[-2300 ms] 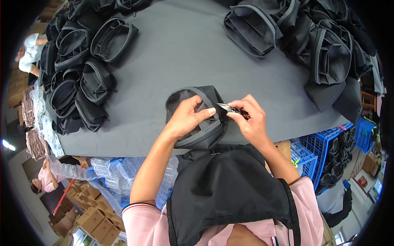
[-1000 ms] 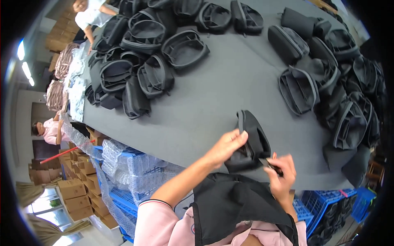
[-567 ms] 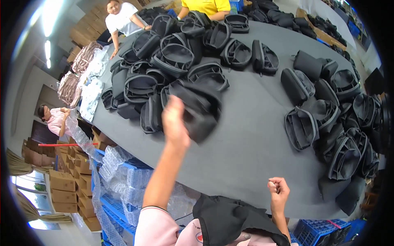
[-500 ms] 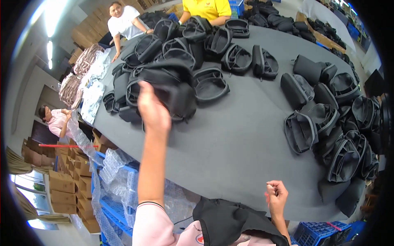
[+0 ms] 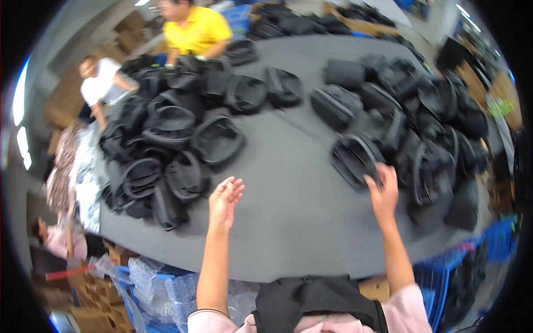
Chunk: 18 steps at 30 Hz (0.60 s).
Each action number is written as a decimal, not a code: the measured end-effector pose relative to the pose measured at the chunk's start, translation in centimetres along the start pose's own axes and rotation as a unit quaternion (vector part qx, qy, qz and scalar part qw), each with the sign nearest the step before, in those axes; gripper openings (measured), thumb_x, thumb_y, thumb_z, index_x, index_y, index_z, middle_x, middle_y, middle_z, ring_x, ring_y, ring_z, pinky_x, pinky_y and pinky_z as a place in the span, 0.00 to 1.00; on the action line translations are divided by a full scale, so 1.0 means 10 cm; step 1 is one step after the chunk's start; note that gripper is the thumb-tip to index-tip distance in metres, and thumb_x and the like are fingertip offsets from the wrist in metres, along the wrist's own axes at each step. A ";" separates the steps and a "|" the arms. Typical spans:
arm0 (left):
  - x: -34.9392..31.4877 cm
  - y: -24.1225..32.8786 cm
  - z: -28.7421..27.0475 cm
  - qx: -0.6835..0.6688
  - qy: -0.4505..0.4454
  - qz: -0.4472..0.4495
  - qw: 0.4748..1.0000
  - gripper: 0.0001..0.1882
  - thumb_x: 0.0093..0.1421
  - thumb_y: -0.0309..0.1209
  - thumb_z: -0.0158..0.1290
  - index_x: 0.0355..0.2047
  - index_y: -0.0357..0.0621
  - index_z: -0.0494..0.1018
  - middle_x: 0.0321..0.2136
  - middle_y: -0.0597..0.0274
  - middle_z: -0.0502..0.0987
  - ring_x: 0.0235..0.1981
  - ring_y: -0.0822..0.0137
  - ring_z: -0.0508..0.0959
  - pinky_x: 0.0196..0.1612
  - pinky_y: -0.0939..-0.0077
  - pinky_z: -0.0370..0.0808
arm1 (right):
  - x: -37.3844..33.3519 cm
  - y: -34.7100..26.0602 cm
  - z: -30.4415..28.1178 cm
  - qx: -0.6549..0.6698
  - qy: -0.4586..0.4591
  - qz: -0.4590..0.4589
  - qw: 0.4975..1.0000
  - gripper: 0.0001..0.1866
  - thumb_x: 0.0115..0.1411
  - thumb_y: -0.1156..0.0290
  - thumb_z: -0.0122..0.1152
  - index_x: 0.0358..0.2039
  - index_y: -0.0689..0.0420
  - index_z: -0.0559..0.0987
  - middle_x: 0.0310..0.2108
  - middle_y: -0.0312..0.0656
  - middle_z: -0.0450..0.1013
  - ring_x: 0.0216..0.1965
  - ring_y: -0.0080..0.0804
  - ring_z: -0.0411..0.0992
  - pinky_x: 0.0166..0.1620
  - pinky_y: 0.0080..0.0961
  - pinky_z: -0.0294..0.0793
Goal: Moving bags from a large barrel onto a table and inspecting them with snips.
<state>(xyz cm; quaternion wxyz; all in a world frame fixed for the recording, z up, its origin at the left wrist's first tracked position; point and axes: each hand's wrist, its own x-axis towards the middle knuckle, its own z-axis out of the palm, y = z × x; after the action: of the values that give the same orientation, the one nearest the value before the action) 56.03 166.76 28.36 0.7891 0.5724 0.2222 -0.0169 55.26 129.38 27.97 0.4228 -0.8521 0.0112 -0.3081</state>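
My right hand (image 5: 384,187) is closed on the near right rim of a black zippered pouch (image 5: 351,161), its thumb and fingers pinching the edge. That pouch lies on the grey table (image 5: 277,222) with its mouth unzipped, at the left side of the right-hand heap. Over the middle left of the table, my left hand (image 5: 225,198) holds nothing, its fingers loosely bent and apart. Nearest to it are an unzipped black pouch (image 5: 186,176) and another one (image 5: 218,141), both part of the left-hand heap.
More black pouches (image 5: 427,166) are heaped on the right. Across the table stand a person in a yellow shirt (image 5: 197,33) and one in white (image 5: 105,83). Blue crates (image 5: 438,277) and bubble wrap (image 5: 147,283) are below the near edge.
My view has swung right. My left hand has come back from the left heap, leaving the pouch it was moving there. My right hand has reached forward and taken hold of a pouch.
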 end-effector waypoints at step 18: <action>-0.71 -0.56 1.17 0.122 -0.255 -0.084 0.956 0.24 0.62 0.41 0.48 0.50 0.33 0.65 0.45 0.52 0.73 0.44 0.63 0.74 0.48 0.69 0.71 | -0.36 0.26 0.27 0.112 -0.038 0.144 0.983 0.12 0.44 0.81 0.55 0.32 0.63 0.73 0.23 0.38 0.64 0.23 0.24 0.61 0.28 0.20 0.63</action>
<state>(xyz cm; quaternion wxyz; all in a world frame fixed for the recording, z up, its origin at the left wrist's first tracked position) 51.95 152.58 28.85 0.7394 0.6202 0.0575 -0.2555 54.44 130.67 23.03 0.5556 -0.8001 0.0828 -0.2106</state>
